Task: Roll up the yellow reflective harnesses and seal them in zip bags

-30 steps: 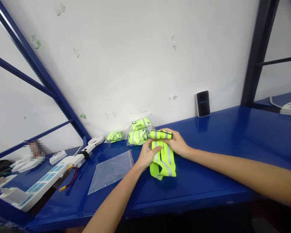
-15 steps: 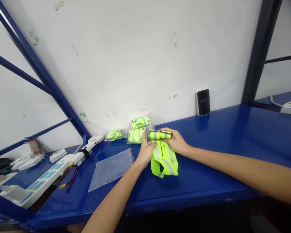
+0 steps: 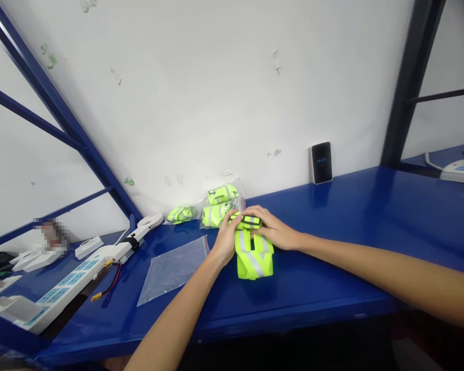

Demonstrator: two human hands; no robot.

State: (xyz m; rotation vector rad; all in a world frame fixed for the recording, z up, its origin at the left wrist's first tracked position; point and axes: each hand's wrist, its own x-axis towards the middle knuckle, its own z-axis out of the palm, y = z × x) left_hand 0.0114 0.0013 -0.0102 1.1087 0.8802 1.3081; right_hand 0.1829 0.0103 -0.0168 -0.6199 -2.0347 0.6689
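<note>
Left hand (image 3: 226, 241) and right hand (image 3: 272, 228) both closed in narrow grip on rolled top of soft, striped neon-yellow reflective vest (image 3: 254, 262), lying on glossy blue metal bench (image 3: 332, 216).

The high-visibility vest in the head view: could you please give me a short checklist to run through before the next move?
1. high-visibility vest folded throughout: not ok, its lower part lies loose.
2. left hand on the vest's folded end: ok.
3. right hand on the folded end: ok.
4. clear zip bag lying flat, apart from the vest: ok.
5. Zip bag's seal open: cannot tell.
6. bagged vests apart from the left hand: cannot tell.
</note>
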